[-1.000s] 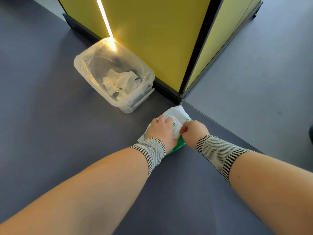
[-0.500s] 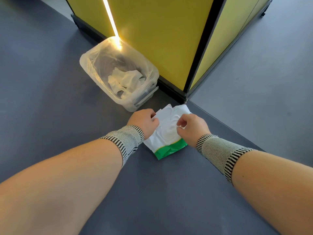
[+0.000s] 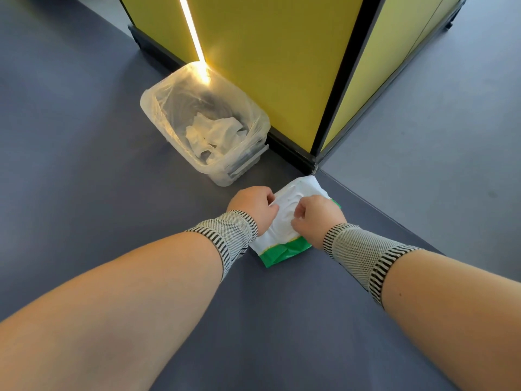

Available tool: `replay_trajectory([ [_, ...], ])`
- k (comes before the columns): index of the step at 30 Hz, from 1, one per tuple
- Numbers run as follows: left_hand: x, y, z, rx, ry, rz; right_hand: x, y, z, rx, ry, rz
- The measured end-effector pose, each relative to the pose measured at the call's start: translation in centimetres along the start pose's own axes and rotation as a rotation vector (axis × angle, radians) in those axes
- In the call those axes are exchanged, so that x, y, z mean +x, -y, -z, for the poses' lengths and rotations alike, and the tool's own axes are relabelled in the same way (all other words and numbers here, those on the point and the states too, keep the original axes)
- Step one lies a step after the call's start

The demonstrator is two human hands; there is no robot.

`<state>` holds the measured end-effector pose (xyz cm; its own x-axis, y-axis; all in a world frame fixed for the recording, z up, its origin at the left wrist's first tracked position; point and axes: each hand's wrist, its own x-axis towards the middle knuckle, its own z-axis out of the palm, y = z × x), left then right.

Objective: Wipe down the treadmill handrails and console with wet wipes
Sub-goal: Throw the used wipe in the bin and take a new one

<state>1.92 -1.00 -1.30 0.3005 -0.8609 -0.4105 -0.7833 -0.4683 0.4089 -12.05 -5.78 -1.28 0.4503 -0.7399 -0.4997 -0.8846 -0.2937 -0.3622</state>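
The wet wipes pack (image 3: 284, 232), white with a green end, lies on the dark grey floor (image 3: 84, 165) between the two hands, at about 12 o'clock from the wearer. The left hand (image 3: 252, 206) sits at the pack's 9 o'clock edge, fingers curled against the white wrapper and gripping its side. The right hand (image 3: 317, 217) is on the pack's 3 o'clock side, thumb and fingertips pinched together on the crumpled white top; whether they hold the wrapper film or a wipe pulled from it cannot be told. The green end points toward 6 o'clock, the white end toward 12 o'clock, almost reaching the corner of the yellow partition (image 3: 267, 66). Each wrist wears a grey knitted band with black-and-white striped edges, the left band (image 3: 228, 235) and the right band (image 3: 358, 255).

At 10 o'clock from the pack stands a small bin (image 3: 158, 114) lined with a clear plastic bag, set against the partition's black base. Inside it lie several crumpled white wipes (image 3: 214, 134).

The fingertips of both hands are hidden under the knuckles, and any printing on the pack is covered or too small to read. A bright strip of light (image 3: 191, 32) glares over the bin's far rim.
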Motion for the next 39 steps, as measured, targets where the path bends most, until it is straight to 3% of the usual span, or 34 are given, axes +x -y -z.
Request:
replay_trajectory([
  [7, -0.2, -0.1, 0.8, -0.008, -0.009, -0.002, 0.5, 1.3, -1.6, -0.383, -0.005, 0.185],
  [13, -0.5, 0.1, 1.1, -0.032, -0.001, 0.007, 0.7, 2.2, -0.9, -0.275, 0.007, 0.101],
  [16, -0.4, 0.1, 1.1, -0.003, -0.012, 0.005, 0.7, 1.9, -0.1, 0.091, -0.025, -0.035],
  [21, -0.5, -0.1, 0.9, 0.09, -0.037, -0.037, 0.7, 0.9, 2.8, 1.18, -0.067, -0.379],
  [23, -0.6, -0.2, 0.8, 0.113, -0.027, -0.041, 0.3, 0.3, 3.5, 1.382, -0.077, -0.438],
  [26, -0.6, -0.3, 0.6, 0.087, -0.021, -0.016, 0.2, -0.6, 3.8, 1.219, -0.087, -0.414],
  [30, -0.5, -0.6, 0.6, 0.051, -0.006, 0.02, 0.0, -1.6, 3.4, 0.525, -0.254, -0.055],
  [32, -0.6, -0.7, 0.6, 0.057, -0.006, 0.017, -0.5, -1.6, 3.0, 0.199, -0.252, 0.13],
  [34, -0.6, -0.9, 0.6, 0.081, -0.019, -0.007, -0.9, -1.4, 2.5, 0.073, -0.192, 0.185],
  [36, -0.6, -1.1, 0.7, 0.13, -0.035, -0.025, -0.9, -0.9, 2.9, 0.288, -0.176, 0.073],
  [39, -0.8, -1.4, 0.7, 0.14, -0.025, -0.025, -0.5, 0.0, 5.2, 0.993, -0.295, -0.195],
])
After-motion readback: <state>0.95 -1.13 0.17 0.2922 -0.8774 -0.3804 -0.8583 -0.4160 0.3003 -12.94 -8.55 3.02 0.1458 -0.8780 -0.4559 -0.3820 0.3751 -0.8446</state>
